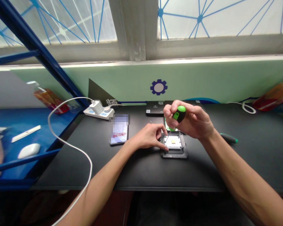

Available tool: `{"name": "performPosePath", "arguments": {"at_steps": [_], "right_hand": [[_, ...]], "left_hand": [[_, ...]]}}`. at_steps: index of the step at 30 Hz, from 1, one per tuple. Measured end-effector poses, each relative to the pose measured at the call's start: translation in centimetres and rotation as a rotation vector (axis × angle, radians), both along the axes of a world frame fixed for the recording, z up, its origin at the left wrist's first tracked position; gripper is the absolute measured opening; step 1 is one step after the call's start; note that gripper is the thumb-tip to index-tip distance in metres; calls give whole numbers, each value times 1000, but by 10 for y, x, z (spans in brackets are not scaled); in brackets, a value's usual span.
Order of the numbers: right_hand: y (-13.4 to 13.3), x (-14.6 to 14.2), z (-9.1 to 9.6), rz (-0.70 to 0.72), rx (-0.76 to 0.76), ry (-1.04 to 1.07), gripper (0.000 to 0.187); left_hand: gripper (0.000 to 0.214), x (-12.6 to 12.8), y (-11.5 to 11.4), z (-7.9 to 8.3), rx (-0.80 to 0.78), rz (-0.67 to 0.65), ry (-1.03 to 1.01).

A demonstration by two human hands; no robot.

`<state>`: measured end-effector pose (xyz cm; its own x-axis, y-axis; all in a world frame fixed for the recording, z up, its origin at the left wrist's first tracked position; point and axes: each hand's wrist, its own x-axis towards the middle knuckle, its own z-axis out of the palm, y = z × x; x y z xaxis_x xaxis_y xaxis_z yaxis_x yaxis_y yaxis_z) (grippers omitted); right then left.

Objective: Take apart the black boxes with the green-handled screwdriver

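Green and black, a screwdriver sits gripped in a person's right hand, its long axis slanting down and leftward to the left side of a pale plate in a dark case on the desk. Nearer the tool's low end, the left hand parts thumb and forefinger at the case's edge; whether they pinch anything, I cannot tell.
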<state>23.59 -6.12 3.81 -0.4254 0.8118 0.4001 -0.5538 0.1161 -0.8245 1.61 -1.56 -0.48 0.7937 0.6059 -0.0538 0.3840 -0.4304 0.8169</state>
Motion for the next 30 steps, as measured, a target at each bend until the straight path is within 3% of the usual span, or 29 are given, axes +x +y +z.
{"name": "performPosePath", "arguments": {"at_steps": [30], "right_hand": [[3, -5, -3, -90, -8, 55, 33]], "left_hand": [[66, 0, 1, -1, 15, -6, 53]]}}
